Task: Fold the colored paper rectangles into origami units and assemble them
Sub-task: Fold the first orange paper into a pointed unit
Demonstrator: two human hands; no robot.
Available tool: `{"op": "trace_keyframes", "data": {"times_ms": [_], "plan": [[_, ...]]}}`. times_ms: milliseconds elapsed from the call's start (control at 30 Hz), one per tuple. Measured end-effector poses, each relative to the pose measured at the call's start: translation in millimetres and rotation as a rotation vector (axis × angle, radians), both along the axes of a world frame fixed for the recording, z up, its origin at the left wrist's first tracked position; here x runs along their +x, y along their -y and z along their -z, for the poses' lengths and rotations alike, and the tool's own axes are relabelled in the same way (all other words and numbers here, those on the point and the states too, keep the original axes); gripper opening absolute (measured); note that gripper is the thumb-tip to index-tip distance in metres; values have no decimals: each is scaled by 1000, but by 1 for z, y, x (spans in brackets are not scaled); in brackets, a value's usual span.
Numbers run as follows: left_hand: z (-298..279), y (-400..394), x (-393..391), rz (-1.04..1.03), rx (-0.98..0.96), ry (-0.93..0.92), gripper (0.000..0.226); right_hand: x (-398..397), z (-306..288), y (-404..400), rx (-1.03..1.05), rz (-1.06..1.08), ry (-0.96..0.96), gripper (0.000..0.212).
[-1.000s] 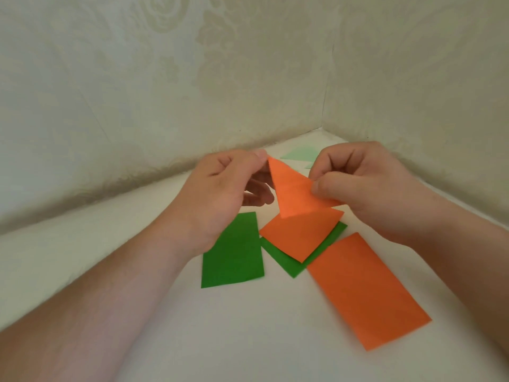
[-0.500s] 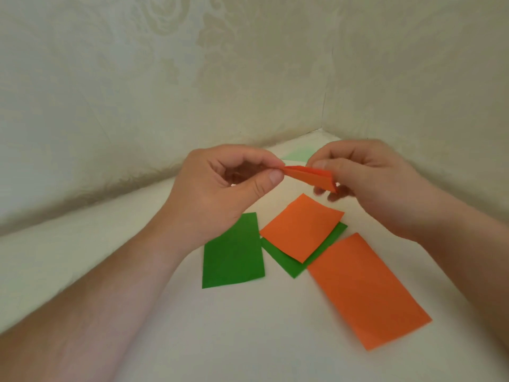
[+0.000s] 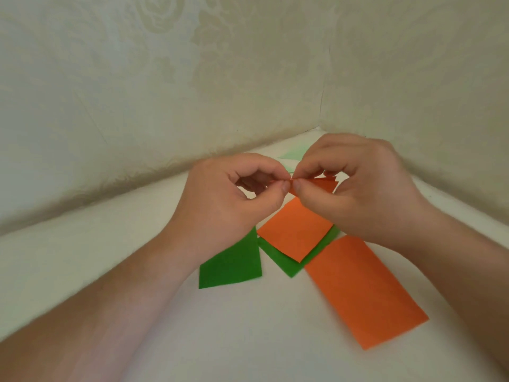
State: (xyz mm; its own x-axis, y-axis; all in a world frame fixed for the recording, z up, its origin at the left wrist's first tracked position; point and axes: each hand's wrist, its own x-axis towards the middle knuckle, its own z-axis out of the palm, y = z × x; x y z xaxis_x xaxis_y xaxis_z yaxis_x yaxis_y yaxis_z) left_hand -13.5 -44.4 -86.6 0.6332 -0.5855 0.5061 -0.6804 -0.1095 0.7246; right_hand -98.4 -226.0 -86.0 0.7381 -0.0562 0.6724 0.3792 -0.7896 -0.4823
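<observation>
Pinching folded orange paper

I see left hand and right hand each with a tight grip on the folded orange piece, held above the bench. Below lie two green sheets, two orange sheets.

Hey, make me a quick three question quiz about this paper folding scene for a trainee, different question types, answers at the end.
1. True or false: both the left hand and the right hand pinch the folded orange paper above the table.
2. Multiple choice: the flat orange square lies partly on A) a green sheet B) the long orange rectangle C) the bare table only.
3. Fill in: the separate green paper below the left wrist is coloured ____.

Key: 1 true; 2 A; 3 green.
</observation>
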Motion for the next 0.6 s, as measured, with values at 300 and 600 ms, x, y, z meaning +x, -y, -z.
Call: {"op": "trace_keyframes", "data": {"times_ms": [300, 600], "plan": [[-6, -1, -2, -24, 72, -14, 22, 0, 1, 0, 29, -54, -43, 15], [-9, -5, 1, -47, 52, -59, 17, -2, -1, 7, 89, 13, -96, 14]]}}
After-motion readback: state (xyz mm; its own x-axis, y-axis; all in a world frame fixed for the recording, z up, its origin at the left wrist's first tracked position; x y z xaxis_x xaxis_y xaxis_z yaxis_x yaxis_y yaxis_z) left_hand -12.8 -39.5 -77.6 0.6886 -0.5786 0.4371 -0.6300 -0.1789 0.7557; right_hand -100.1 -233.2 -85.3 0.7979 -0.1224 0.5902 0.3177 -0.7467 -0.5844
